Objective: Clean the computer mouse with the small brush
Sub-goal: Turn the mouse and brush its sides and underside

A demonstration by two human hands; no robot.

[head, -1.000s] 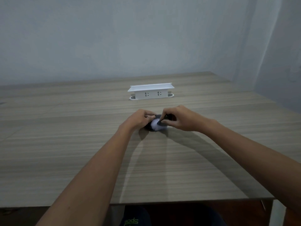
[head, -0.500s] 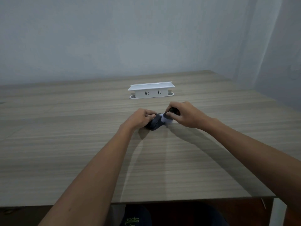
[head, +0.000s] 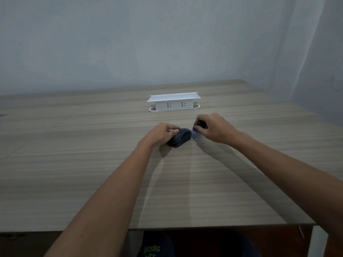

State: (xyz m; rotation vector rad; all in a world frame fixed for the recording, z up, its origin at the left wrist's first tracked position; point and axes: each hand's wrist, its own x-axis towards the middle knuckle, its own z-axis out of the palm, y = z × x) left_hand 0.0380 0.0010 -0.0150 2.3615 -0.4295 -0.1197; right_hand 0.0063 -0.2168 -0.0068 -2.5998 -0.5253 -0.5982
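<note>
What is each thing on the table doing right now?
Mouse: on the table, held at its side by the left hand.
Brush: gripped in the right hand, pale bristles by the mouse's front end.
Socket box: raised, nothing plugged in.

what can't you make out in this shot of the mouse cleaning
Head view only:
- Small brush: handle mostly hidden inside the right hand; bristles blurred.
- Computer mouse: left side covered by the left hand.
- Power socket box: markings too small.
</note>
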